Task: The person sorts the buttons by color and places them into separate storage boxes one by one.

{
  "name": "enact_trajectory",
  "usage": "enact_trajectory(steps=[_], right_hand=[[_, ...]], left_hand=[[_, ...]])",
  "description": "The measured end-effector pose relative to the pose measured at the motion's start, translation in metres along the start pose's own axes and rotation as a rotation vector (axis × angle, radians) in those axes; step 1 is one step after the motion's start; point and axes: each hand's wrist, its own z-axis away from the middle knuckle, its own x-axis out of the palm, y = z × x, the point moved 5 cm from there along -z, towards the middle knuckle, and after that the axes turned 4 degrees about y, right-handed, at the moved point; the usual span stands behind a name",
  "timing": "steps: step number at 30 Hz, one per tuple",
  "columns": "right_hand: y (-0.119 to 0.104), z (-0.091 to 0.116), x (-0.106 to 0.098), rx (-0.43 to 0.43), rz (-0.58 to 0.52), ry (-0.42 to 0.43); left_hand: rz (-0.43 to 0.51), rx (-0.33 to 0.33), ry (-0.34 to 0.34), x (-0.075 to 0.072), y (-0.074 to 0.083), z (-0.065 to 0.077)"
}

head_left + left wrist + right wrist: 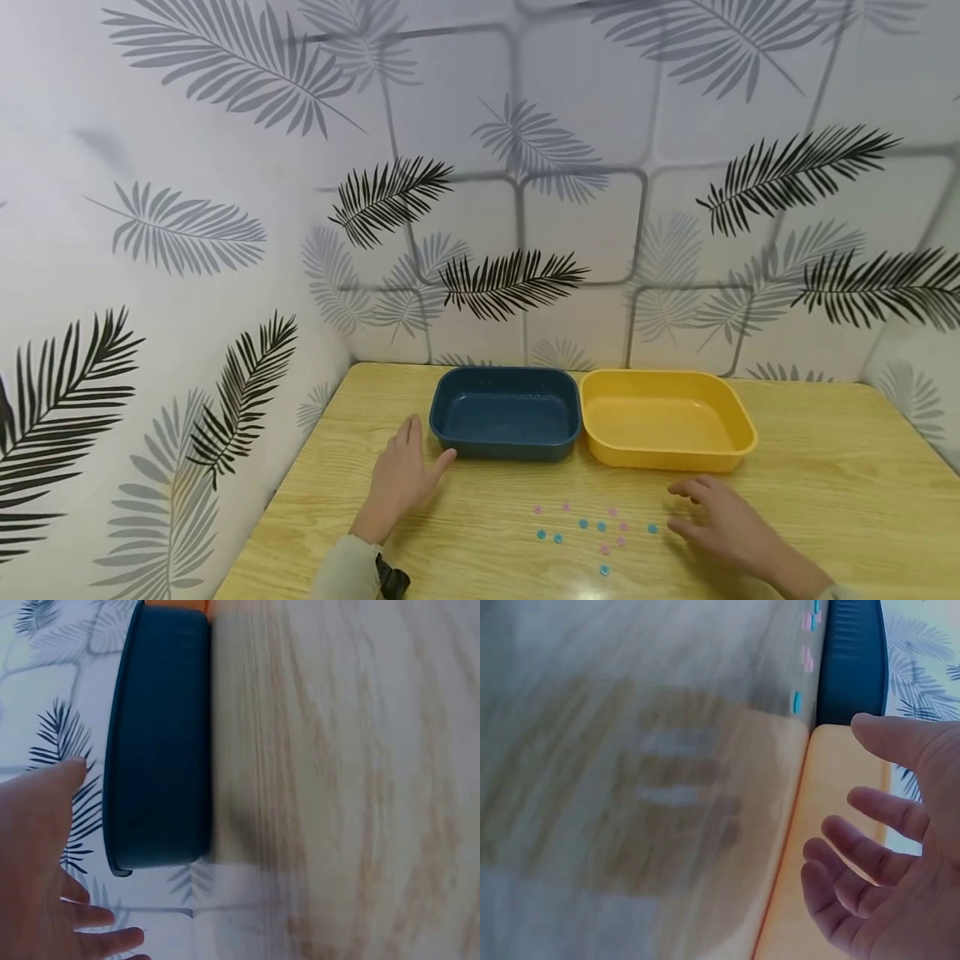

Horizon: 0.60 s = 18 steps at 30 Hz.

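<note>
Two rectangular plastic trays stand side by side on a wooden table: a dark blue tray [506,450] and a yellow tray [667,458]. Several small round pieces, blue [652,529] and pink [612,512], lie scattered in front of them; they look like buttons. My left hand [405,475] is by the front left corner of the blue tray, thumb and fingers spread, holding nothing. To the right of the pieces, in front of the yellow tray, my right hand [723,525] hovers with relaxed, slightly bent fingers [877,847] and nothing between them. Whether the left hand touches the tray I cannot tell.
Behind the trays rises a wall [585,233] with a leaf pattern, and it continues along the left side of the table. Bare wood [832,450] extends to the right of the yellow tray. A dark watch [392,579] sits on the left wrist.
</note>
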Motion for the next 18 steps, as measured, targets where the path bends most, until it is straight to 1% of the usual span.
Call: enact_trajectory(steps=[2, 6, 8, 10, 13, 18], right_hand=[[-0.003, -0.003, 0.003, -0.048, -0.005, 0.000], [-0.010, -0.010, 0.010, -0.153, -0.020, -0.005], [-0.012, -0.013, 0.014, -0.187, -0.042, -0.027], [-0.014, -0.016, 0.018, -0.196, -0.051, -0.049], [-0.015, -0.020, 0.025, -0.180, -0.060, -0.090], [-0.018, -0.024, 0.031, -0.179, -0.046, -0.114]], left_hand=[[0.017, 0.000, -0.017, 0.004, -0.002, -0.005], [0.067, -0.010, -0.031, 0.011, -0.004, -0.015], [0.104, -0.011, -0.035, 0.013, -0.003, -0.019], [0.130, -0.009, -0.044, 0.015, -0.002, -0.023], [0.158, -0.009, -0.062, 0.018, -0.001, -0.029], [0.194, -0.033, -0.091, 0.025, -0.004, -0.035]])
